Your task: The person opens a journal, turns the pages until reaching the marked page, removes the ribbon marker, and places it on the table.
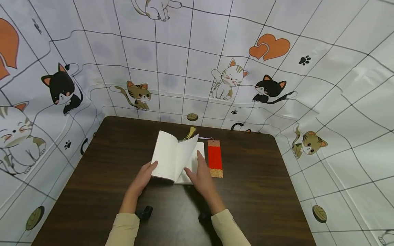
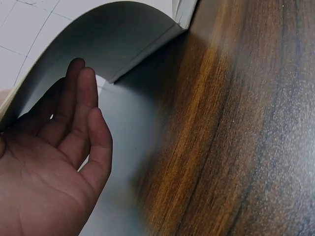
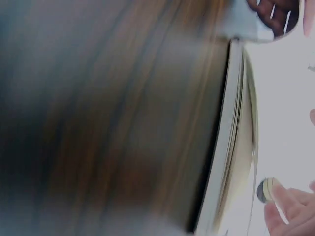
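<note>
A book (image 1: 164, 153) with blank-looking pages lies open on the dark table, its left half raised off the tabletop. My left hand (image 1: 138, 179) holds that half, thumb on the page; in the left wrist view the fingers (image 2: 87, 88) reach beneath the bent cover (image 2: 123, 34). One loose page (image 1: 187, 150) stands up, curling over the right half. My right hand (image 1: 202, 179) is over the right half, thumb near the raised page's lower edge and index finger extended away from the thumb. The right wrist view shows the book's edge (image 3: 224, 142) and part of the right hand (image 3: 295, 211).
A red bookmark (image 1: 215, 159) with gold ends lies right of the book. A yellow tassel (image 1: 190, 132) pokes out behind the book. Dark wood-grain table (image 1: 252, 191) extends around; a white cat-print sheet (image 1: 172, 85) hangs behind and at the sides.
</note>
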A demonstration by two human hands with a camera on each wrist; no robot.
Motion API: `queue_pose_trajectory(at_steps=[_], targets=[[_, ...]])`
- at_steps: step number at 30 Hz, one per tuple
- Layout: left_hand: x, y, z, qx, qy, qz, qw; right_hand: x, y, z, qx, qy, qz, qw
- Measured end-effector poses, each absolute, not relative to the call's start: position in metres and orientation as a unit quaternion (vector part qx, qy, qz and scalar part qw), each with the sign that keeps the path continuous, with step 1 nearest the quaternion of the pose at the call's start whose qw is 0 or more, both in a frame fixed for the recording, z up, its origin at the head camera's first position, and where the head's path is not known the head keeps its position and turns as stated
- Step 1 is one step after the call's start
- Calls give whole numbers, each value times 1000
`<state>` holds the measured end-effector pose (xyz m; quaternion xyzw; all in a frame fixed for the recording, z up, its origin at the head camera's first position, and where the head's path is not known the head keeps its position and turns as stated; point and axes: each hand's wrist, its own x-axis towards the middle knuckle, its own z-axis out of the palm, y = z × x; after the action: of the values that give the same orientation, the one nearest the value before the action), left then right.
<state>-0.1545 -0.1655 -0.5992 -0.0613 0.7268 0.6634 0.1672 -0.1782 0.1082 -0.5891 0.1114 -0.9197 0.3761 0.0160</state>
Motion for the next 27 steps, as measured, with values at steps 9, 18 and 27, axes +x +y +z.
queue_pose_trajectory(at_steps=[9, 18, 27], targets=[[-155, -165, -601, -67, 727, 666, 154, -165, 79, -596, 178, -891, 410, -76], [-153, -164, -601, -71, 738, 658, 131, -158, 63, -597, 224, -906, 347, -94], [-156, -163, -597, -51, 735, 662, 140, -156, 61, -594, 240, -919, 302, -78]])
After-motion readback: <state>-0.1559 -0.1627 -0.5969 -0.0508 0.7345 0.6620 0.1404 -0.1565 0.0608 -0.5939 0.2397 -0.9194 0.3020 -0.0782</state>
